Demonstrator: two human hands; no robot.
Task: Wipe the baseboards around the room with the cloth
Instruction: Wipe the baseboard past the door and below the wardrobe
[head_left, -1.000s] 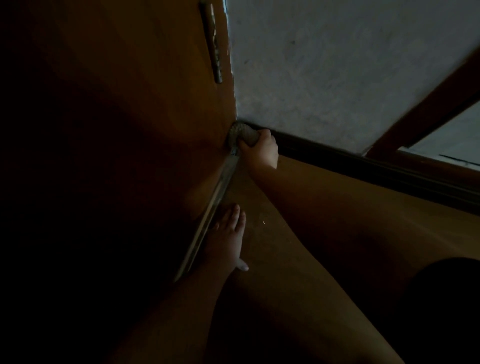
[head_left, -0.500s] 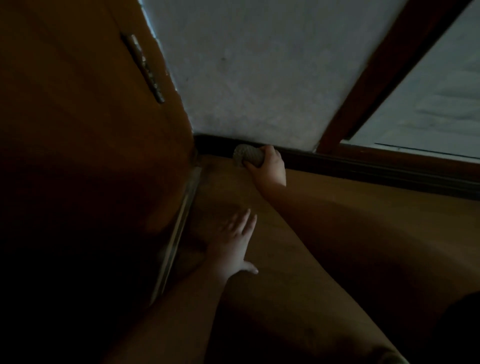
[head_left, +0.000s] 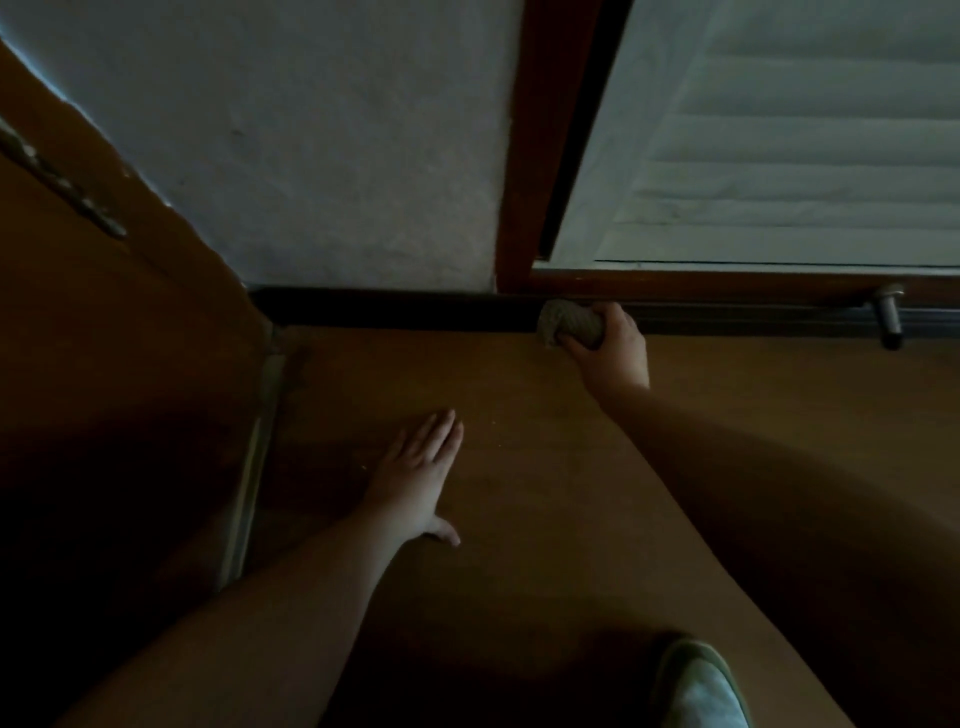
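Note:
A dark baseboard (head_left: 384, 312) runs along the foot of the white wall (head_left: 322, 156), from the door corner on the left towards the window frame. My right hand (head_left: 613, 348) grips a bunched grey cloth (head_left: 569, 322) and holds it against the baseboard, just below the brown vertical frame post (head_left: 524, 156). My left hand (head_left: 415, 478) lies flat on the brown wooden floor (head_left: 519, 519), fingers straight and pointing towards the wall.
A brown door (head_left: 104, 338) with a metal hinge (head_left: 62, 187) and a metal bottom strip stands at the left. A shuttered window (head_left: 779, 145) sits at the right, with a metal stopper (head_left: 888, 317) by its lower rail. A shoe tip (head_left: 701, 691) shows at the bottom.
My right hand has slid the cloth along the baseboard to the right, from the door corner to under the window frame post. My left hand stays flat on the floor.

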